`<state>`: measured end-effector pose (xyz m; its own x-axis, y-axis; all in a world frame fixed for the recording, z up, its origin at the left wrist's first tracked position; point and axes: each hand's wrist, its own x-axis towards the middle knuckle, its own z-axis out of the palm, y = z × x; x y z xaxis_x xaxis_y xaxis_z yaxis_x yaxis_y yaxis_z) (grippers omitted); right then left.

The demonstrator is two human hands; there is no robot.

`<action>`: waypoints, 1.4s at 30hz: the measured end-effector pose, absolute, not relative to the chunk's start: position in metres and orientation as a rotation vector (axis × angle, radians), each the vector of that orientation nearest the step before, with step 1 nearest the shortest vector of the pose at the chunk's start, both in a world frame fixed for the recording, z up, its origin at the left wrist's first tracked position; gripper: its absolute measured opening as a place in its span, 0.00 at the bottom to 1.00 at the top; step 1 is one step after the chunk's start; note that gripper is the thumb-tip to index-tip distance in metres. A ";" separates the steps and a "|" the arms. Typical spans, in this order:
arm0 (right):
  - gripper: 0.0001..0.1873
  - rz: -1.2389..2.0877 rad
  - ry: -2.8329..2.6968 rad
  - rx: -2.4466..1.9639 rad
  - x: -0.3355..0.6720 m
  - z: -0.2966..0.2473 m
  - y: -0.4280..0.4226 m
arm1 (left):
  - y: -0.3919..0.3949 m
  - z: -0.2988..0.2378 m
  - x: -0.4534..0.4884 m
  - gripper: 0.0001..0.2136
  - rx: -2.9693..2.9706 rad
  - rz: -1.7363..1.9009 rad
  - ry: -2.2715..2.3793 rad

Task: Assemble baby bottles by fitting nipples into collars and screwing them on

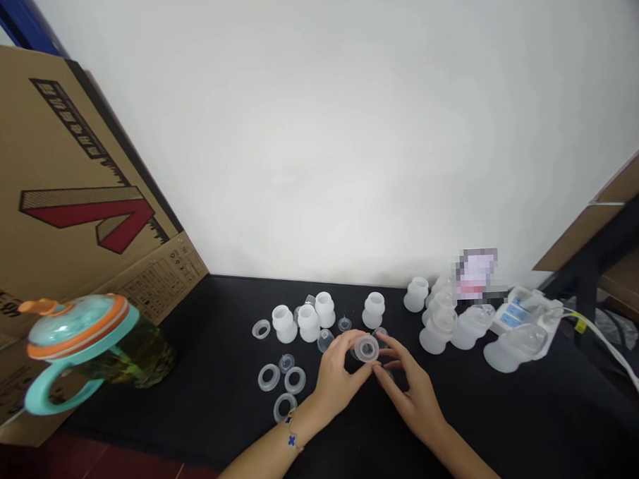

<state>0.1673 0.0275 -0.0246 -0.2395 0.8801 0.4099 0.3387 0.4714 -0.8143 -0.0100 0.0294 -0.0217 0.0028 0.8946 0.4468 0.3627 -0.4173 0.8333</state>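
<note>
Both hands, the left hand [339, 376] and right hand [411, 391], pinch a small clear cup [366, 348] between their fingertips above the black desk [209, 371]; clear rings [281, 382] lie just left of them.

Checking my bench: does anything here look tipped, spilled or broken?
Nothing spilled or broken. At right, translucent parts seem to lie tipped on their sides; white parts mid-table stand upright. A clear cap sits between left hand and right hand.

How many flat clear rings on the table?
4 rings: one farthest, beside the white cups; two side by side; one nearest, by the left hand. Hands may hide more.
</note>
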 end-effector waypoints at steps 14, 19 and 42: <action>0.18 0.849 -1.751 -1.100 0.168 -0.014 0.031 | 0.030 -0.020 -0.013 0.13 2.010 1.439 1.306; 0.20 0.839 -1.769 -1.097 0.168 -0.017 0.030 | 0.028 -0.022 -0.014 0.15 2.114 1.433 1.258; 0.19 1.069 -1.581 -1.147 0.170 -0.013 0.032 | 0.029 -0.014 -0.014 0.09 1.909 1.322 1.204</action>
<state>0.1695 0.0324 -0.0135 -0.1824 0.9693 0.1647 0.2086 0.2019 -0.9570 -0.0139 0.0285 -0.0139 0.1281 0.8804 0.4567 0.3727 -0.4695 0.8004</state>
